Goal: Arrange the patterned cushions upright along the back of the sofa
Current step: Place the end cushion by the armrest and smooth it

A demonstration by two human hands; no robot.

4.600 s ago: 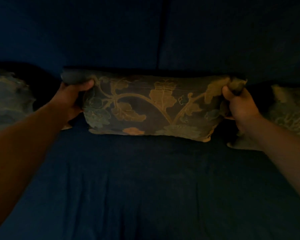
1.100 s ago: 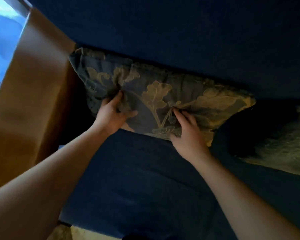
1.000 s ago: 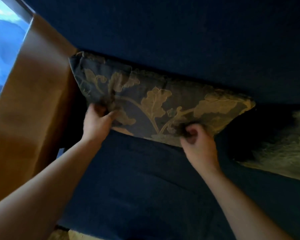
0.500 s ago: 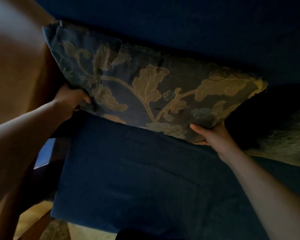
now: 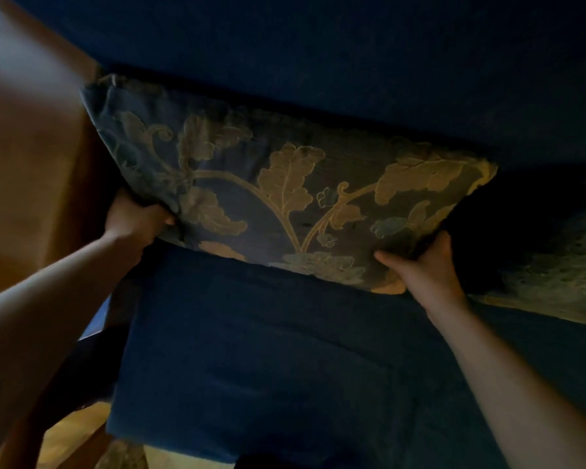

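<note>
A dark cushion with a gold leaf pattern (image 5: 285, 191) stands against the blue sofa back (image 5: 352, 62) at the sofa's left end. My left hand (image 5: 132, 221) grips its lower left corner. My right hand (image 5: 423, 269) holds its lower right edge from below, thumb on the front face. A second patterned cushion (image 5: 555, 275) lies to the right, partly cut off by the frame edge.
The blue seat cushion (image 5: 268, 367) fills the foreground. A brown curtain (image 5: 24, 170) hangs at the left beside the sofa end. A strip of wooden floor (image 5: 71, 434) shows at the bottom left.
Both hands moved from the cushion's front face to its lower corners. The cushion has been raised and set straighter against the sofa back.
</note>
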